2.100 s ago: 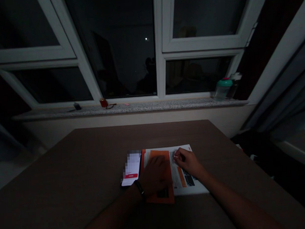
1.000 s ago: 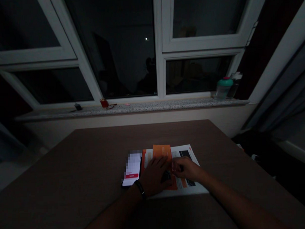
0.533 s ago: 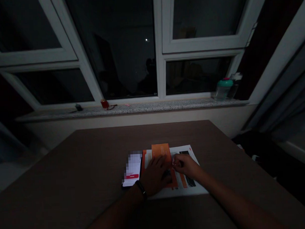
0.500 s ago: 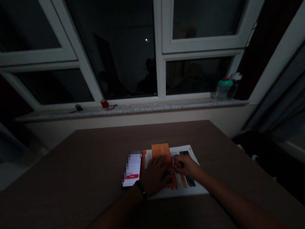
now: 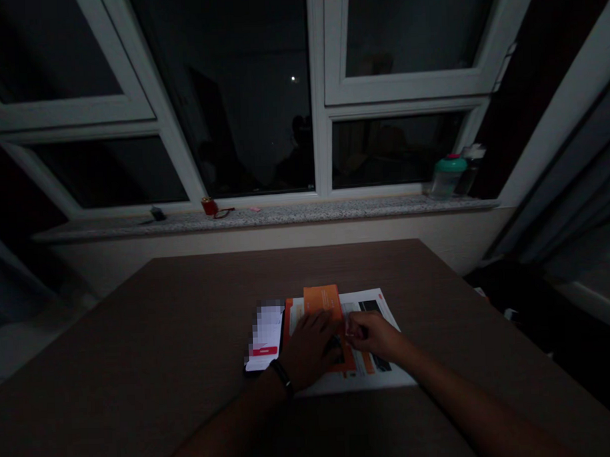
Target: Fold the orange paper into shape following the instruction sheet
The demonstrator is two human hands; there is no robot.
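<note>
Pressing left hand, fingers open, on orange leaflet; right hand's fingers curled shut beside it.

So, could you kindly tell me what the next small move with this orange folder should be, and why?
Probably the right hand should gently lift the folder's nearby edge, because its fingers seem gathered right at that edge, while the left hand lies flat on the folder, pinning it against the white printed sheet.
</note>
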